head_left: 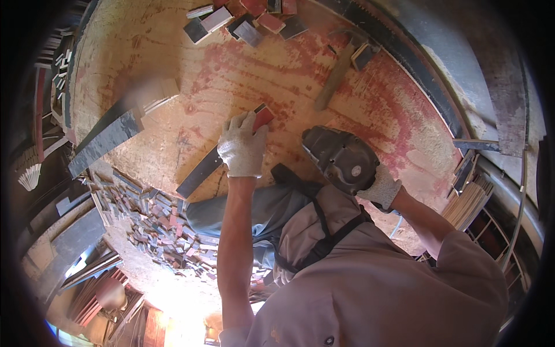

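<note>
Left hand: the gloved left hand is curled across the dark strip, apparently grasping it and bearing down to steady it; the grip's underside is hidden.
Dark strip: flat on the surface, slanting under the glove from beside the person's knee; lying flat probably lets the surface back it up.
Red-faced piece: the red-faced piece juts out past the fingertips; whether it is the strip's own end or separate, I cannot tell.
Right hand: the gloved right hand is wrapped around the rear of the power tool, likely for control; its fingers are partly hidden.
Power tool: to the right of the strip and apart from it, its dark housing hiding the underside, so contact with the surface cannot be judged.
Wooden handle: the wooden handle lies beyond the tool, perhaps set there to be within reach.
Offcuts: the small offcuts sit loosely at the far edge, seemingly out of the way.
Left boards: the boards overlap at the left, probably kept handy for that hand.
Floor heap: the scrap heap lies below the near edge, presumably where pieces drop.
</note>
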Available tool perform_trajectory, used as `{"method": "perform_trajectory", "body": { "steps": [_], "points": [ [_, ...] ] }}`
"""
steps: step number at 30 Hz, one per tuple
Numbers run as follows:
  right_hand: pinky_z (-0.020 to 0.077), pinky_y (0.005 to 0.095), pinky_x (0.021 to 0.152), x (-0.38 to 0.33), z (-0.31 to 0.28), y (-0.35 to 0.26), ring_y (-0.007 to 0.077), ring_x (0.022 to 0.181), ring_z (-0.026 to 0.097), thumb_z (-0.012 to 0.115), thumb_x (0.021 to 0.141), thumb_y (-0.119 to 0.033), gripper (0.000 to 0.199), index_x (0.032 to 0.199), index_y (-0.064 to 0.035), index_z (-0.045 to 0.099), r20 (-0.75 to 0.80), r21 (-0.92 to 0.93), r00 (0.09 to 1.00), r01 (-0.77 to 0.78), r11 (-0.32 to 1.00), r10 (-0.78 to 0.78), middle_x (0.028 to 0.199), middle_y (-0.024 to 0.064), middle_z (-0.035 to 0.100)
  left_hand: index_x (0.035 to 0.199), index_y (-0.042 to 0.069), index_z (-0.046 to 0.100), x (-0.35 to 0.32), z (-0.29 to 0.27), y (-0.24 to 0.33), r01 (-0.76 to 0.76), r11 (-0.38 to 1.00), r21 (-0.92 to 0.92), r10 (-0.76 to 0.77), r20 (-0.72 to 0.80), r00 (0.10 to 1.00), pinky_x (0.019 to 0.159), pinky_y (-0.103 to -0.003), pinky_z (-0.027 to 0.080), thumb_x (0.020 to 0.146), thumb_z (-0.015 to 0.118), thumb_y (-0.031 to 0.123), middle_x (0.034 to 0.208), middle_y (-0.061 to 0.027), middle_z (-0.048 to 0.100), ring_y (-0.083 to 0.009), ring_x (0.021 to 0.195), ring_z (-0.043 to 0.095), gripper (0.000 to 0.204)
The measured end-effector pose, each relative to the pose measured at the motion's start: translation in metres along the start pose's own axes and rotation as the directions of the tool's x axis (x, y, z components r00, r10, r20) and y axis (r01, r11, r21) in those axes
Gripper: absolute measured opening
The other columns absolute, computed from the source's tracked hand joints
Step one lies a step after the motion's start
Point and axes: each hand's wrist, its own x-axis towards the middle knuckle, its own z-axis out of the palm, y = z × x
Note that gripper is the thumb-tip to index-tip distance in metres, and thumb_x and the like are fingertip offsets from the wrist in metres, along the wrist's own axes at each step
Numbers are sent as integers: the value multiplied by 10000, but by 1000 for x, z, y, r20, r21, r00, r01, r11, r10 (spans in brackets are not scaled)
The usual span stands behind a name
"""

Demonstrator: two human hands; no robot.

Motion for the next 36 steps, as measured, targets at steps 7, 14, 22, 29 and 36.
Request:
{"method": "perform_trajectory", "body": {
  "steps": [7,14,22,29,36],
  "points": [
    [466,428,1172,26,11,44,292,1391,576,915,778,-332,979,1547,-8,403,11,-141,971,237,961,-238,1473,171,609,1181,57,801,1,-1,-1,-9,1000,-21,9,-8,1000,921,-460,576,800,870,259,1132,-124,756,-348,1077,692,437],
    [364,463,1250,69,26,87,294,1455,506,705,996,-248,519,1486,-148,565,5,-464,918,354,812,-397,1519,104,590,1091,83,804,-2,9,-8,-62,998,-11,61,-86,994,903,-466,590,758,856,236,1136,-91,768,-335,1066,710,371],
    [482,414,1159,74,20,45,279,1404,579,892,830,-255,867,1481,21,390,-53,-227,966,237,945,-255,1495,198,588,1150,78,804,-4,3,-4,-20,1000,-8,20,-47,999,927,-457,594,769,885,215,1174,-95,768,-347,1072,713,413],
    [525,312,658,56,19,-1,108,759,627,706,1044,-180,266,1304,-122,693,3,-306,955,283,909,-296,958,16,688,1138,72,799,-8,8,-9,-35,997,-75,25,-124,992,922,-464,594,762,893,199,1170,-94,763,-353,1069,711,409],
    [531,368,741,56,23,-22,136,770,639,713,1041,-282,282,1279,-132,684,61,-481,862,468,742,-504,887,27,683,1375,99,682,-32,-3,-36,27,996,-90,-46,-218,975,1015,-486,536,688,945,276,1325,-164,664,-379,1199,628,756]
  ]
}}
